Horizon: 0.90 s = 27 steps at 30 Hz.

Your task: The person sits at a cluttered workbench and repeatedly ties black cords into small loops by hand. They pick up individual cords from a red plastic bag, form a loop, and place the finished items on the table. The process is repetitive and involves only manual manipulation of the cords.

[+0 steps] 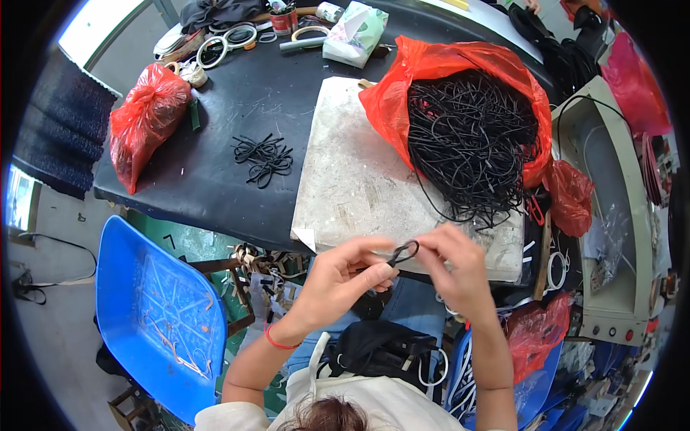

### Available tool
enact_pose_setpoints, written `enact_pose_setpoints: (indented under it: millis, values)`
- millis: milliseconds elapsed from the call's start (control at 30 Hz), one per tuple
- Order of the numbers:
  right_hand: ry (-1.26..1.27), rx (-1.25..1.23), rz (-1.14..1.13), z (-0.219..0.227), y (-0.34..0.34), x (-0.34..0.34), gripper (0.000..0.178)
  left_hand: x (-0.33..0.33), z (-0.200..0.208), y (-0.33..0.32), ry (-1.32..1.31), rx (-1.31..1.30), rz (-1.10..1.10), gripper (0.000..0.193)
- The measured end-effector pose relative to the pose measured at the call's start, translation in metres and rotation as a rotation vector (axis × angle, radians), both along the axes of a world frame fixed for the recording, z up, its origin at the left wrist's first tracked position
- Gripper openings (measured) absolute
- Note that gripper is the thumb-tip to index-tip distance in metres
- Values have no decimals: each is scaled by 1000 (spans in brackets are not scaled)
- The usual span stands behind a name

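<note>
A short black cord (pixel 404 251), bent into a loop, is held up in front of the board's near edge. My left hand (pixel 353 269) pinches its lower end between thumb and fingers. At the loop's right side, the fingertips of my right hand (pixel 453 262) are pressed together on the cord. Beyond my hands, a red plastic bag (pixel 392 97) lies wide open with a tangled heap of black cords (pixel 474 129) spilling from it onto the pale board (pixel 345 172). A small pile of looped black cords (pixel 263 159) rests on the dark table to the left.
A tied red bag (pixel 149 118) sits at the table's left. Tape rolls (pixel 212 52), a red can (pixel 284 20) and a tissue pack (pixel 356 34) line the back. A blue tub (pixel 154 287) stands lower left; a beige machine casing (pixel 611 237) is at the right.
</note>
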State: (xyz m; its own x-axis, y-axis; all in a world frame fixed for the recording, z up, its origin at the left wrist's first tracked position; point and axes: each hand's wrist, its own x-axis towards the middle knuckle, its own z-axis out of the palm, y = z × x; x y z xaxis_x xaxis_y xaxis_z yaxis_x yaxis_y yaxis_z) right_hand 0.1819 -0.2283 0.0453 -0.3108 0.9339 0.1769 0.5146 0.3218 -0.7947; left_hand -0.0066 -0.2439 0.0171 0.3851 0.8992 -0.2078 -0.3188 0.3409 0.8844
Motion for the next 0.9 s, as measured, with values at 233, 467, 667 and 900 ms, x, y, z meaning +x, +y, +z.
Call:
enact_pose_setpoints:
  millis: [233, 467, 667, 900]
  values:
    - [64, -25, -37, -9, -27, -21, 19, 1, -20, 0, 90, 50, 137, 24]
    - [744, -640, -23, -16, -34, -22, 20, 4, -16, 1, 23, 15, 131, 21]
    - [548, -573, -270, -17, -30, -27, 15, 14, -17, -9, 23, 64, 289, 18]
    - [475, -334, -293, -33, -25, -28, 14, 12, -12, -11, 211, 168, 221, 35]
